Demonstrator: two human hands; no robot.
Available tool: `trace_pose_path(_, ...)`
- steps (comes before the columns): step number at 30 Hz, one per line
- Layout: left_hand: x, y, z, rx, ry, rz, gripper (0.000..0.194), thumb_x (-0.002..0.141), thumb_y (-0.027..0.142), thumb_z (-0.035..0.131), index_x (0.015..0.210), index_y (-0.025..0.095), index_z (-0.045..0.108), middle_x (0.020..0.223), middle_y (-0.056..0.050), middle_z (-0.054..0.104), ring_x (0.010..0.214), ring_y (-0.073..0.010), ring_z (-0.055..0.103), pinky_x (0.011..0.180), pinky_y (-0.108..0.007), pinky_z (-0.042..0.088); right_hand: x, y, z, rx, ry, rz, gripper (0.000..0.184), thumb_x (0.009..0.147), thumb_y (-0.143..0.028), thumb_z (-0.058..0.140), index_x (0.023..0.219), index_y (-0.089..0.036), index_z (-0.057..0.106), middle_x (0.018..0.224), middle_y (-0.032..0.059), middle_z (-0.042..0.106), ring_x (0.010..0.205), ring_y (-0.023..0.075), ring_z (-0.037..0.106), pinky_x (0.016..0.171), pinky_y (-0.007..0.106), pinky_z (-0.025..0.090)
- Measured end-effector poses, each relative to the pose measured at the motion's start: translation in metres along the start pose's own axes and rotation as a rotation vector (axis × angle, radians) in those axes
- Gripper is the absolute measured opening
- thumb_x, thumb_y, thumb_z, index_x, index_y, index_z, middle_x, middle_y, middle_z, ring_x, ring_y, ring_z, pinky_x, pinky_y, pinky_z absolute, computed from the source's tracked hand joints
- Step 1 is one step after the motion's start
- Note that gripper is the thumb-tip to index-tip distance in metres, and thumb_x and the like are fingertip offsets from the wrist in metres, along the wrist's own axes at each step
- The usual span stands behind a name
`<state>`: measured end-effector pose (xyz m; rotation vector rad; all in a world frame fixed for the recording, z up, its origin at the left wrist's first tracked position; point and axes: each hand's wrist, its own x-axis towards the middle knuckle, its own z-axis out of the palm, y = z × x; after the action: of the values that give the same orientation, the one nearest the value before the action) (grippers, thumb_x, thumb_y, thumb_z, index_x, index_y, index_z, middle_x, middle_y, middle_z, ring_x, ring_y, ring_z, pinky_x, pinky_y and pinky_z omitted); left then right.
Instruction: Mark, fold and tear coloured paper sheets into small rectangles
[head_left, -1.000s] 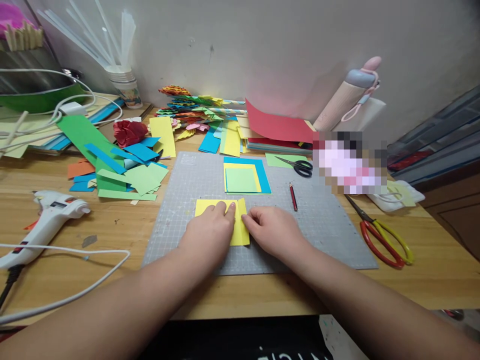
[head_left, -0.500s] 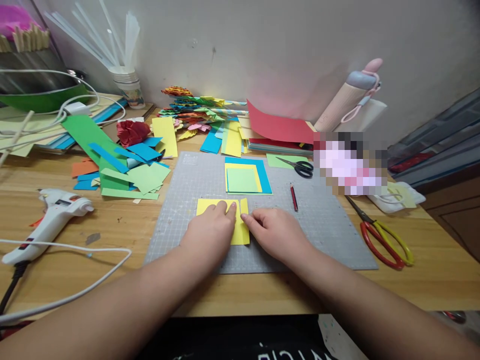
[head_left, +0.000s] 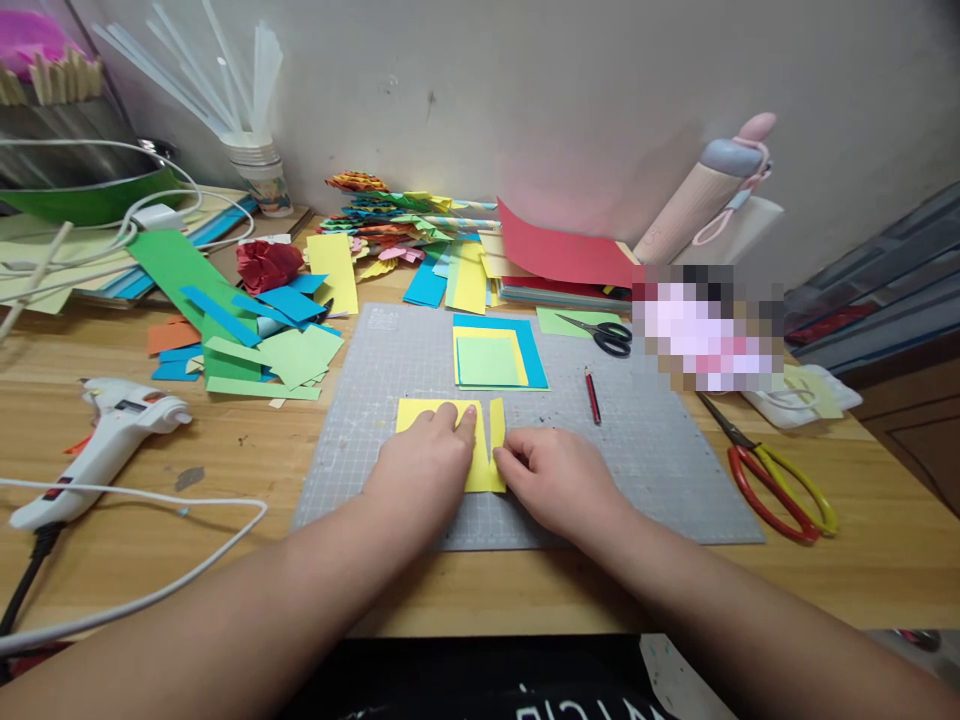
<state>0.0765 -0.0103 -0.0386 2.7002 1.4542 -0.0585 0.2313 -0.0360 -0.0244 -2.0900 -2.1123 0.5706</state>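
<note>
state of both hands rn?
Left hand: open, laid over the yellow paper on the mat, not gripping it.
Right hand: closed, pinching the partly separated strip at the paper's right edge.

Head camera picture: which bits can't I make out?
In the head view:
Yellow paper: partly hidden by the left hand.
Right hand: some fingertips hidden by itself.
Pixelated patch: scrambled by coarse blocks.
Black cloth: cut off by the bottom edge.
Green bowl: cut off by the left edge.
</note>
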Motion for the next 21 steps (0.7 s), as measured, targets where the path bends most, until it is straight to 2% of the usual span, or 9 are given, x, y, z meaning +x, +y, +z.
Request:
trace_pose_path(4,0.001,0.0,-0.001,0.005,-0.022,-0.007,0.043,0.093,0.014,0.038,0.135,0.012,0.043,0.095,-0.011,0.057,0.089,-0.0229,0.058,0.062,-0.028,0.045,-0.003,0.001,-0.002,0.0,-0.02,-0.021,0.032,0.087,-0.032,0.045,0.059,-0.019,0.052,0.062,0.0001,0.062,0.056,0.0126,0.045,0.05,0.028,0.016)
trace_pose_path(9,0.0,0.004,-0.004,0.011,-0.058,-0.012,0.049,0.088,0.006,0.04,0.137,0.01,0.04,0.101,-0.013,0.059,0.094,-0.0243,0.058,0.065,-0.03,0.048,-0.018,0.0,-0.003,0.016,-0.018,0.0,0.039,0.091,-0.039,0.04,0.059,-0.019,0.048,0.057,-0.0008,0.059,0.053,0.0122,0.044,0.051,0.028,0.016)
trace_pose_path(16,0.0,0.009,-0.008,0.016,-0.078,-0.022,0.053,0.086,0.003,0.036,0.138,0.006,0.038,0.107,-0.016,0.059,0.096,-0.0267,0.057,0.063,-0.032,0.05,-0.021,0.0,0.007,0.006,0.047,0.011,0.032,0.087,-0.032,0.045,0.058,-0.019,0.047,0.054,-0.0015,0.056,0.051,0.0114,0.039,0.05,0.028,0.015)
trace_pose_path(21,-0.001,0.008,-0.006,-0.002,-0.07,-0.029,0.054,0.084,0.002,0.036,0.138,0.008,0.039,0.106,-0.015,0.059,0.095,-0.0266,0.057,0.061,-0.031,0.048,-0.021,0.001,0.008,0.015,0.049,0.003,0.03,0.085,-0.028,0.045,0.057,-0.018,0.045,0.053,-0.0017,0.054,0.05,0.0108,0.036,0.05,0.028,0.015)
